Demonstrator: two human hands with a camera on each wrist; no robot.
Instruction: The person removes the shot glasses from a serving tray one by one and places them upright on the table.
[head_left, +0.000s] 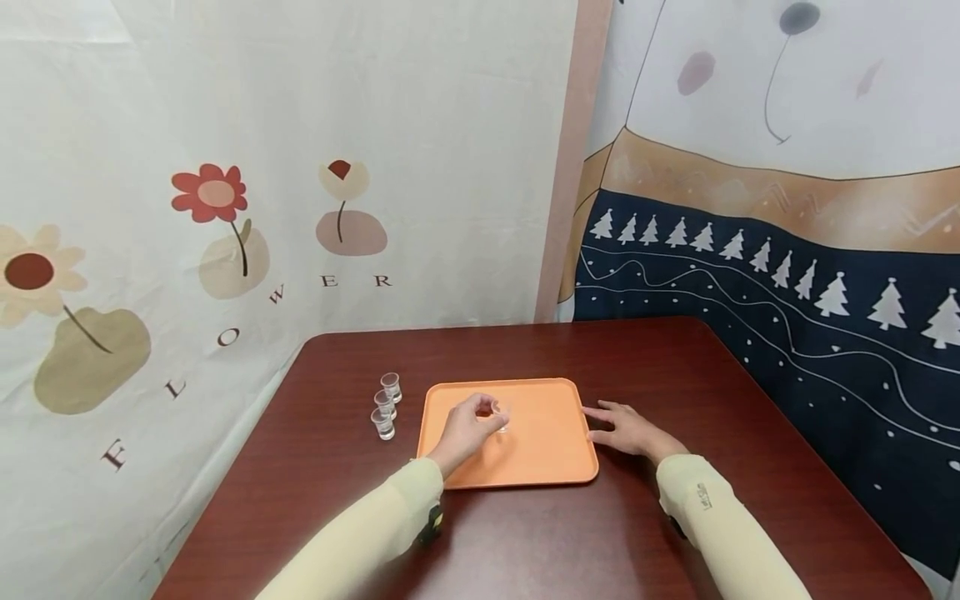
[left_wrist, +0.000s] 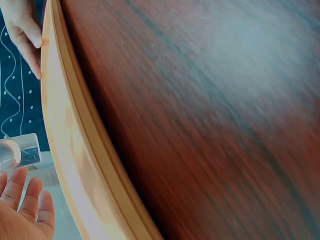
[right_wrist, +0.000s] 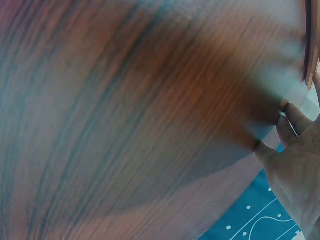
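My left hand [head_left: 467,431] pinches a small clear shot glass [head_left: 502,419] between thumb and fingers, close over the orange tray [head_left: 551,462]. In the left wrist view the same shot glass [left_wrist: 30,151] shows its thick clear base beside the curved fingers [left_wrist: 45,212]. At the tray's right edge, my right hand [head_left: 630,429] lies with fingers spread, their tips right at the rim. In the right wrist view its fingertips touch down on the dark table. Three more shot glasses [head_left: 385,405] stand upright in a row left of the tray.
The tray lies on a glossy red-brown table [head_left: 322,500] with rounded far corners. A pale curtain [head_left: 450,167] printed with flowers hangs behind and to the left, and a dark blue cloth [head_left: 675,283] with white trees hangs on the right.
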